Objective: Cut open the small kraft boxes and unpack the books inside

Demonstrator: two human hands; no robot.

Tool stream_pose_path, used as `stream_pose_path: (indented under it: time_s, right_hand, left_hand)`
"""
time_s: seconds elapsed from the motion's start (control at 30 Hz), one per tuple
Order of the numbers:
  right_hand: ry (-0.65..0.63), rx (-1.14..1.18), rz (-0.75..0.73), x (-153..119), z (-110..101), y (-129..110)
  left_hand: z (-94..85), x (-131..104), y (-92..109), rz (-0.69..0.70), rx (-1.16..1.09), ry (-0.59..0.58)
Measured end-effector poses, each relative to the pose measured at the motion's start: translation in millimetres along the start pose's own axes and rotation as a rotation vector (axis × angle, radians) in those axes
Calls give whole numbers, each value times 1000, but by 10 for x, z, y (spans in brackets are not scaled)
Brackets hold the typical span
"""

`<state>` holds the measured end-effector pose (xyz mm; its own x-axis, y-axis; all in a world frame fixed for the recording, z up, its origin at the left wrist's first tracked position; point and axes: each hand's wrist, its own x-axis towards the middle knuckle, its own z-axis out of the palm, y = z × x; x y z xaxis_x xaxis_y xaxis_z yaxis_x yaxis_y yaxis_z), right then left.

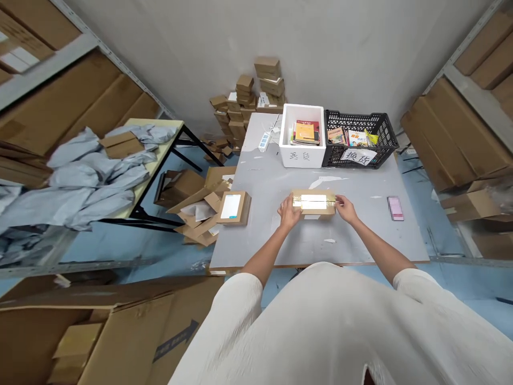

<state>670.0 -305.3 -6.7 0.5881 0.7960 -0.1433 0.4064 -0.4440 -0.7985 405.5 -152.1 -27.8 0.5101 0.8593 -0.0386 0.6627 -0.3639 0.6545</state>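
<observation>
A small cardboard box [316, 193] lies in front of me on the grey table [276, 246]. Clear shiny tape and a white label [313, 202] cover its top. My left hand [289, 213] grips the box's left end, fingers over the near corner. At the right end, my right hand [345, 208] is closed with its fingertips at the upper edge, where the tape ends; whether they pinch tape or cardboard I cannot tell. Another labelled cardboard box [243, 208] stands at the table's left edge.
Behind the box stand a white foam bin [301, 158] and a black plastic crate [363, 155] holding books. A power strip [265, 141] lies back left, a phone [395, 208] to the right. Grey parcels [80, 176] cover the left table; opened cartons [200, 214] fill the gap.
</observation>
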Motion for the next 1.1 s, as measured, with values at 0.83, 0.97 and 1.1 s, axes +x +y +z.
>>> stream_pose_path:
  time_s: [0.83,0.97,1.1]
  right_hand:
    - [-66,-169,-172,439,-156,-186]
    - [-177,-468,-179,599,-164,-177]
    - [-269,-634,-161,698,-157,-150]
  left_hand:
    - [-3,39,-117,30,-101,-50]
    - [-22,32,-155,75,-22,-87]
    - [-54,50,-161,93,30,-137]
